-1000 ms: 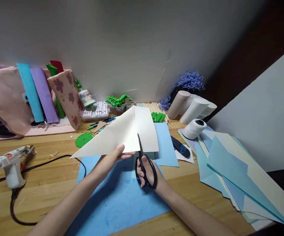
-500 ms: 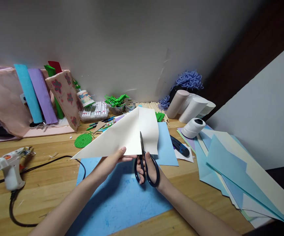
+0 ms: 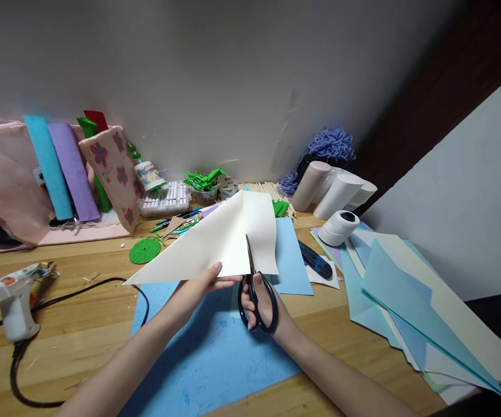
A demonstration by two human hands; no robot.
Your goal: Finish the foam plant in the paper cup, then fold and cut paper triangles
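Note:
A cream sheet of paper (image 3: 202,243), folded with a slanting left edge, is held up above the blue mat (image 3: 215,359). My left hand (image 3: 204,281) pinches its lower edge, thumb on top and fingers beneath. In my right hand (image 3: 263,301) are black-handled scissors (image 3: 271,321), thumb and fingers through the loops. The blades point away from me, at the paper's lower edge just right of my left fingertips, and one blade shows over the paper. The other blade is hidden.
A white glue gun (image 3: 13,301) with a black cord lies at left. Marker pens (image 3: 166,197), a green disc (image 3: 145,251) and bundled sticks line the back. At right are a blue cutter knife (image 3: 315,259), a thread spool (image 3: 338,227) and stacked coloured paper (image 3: 398,278).
The scissor handles have come closer together in my right hand. My left hand keeps its grip on the paper, and the whole view has shifted slightly.

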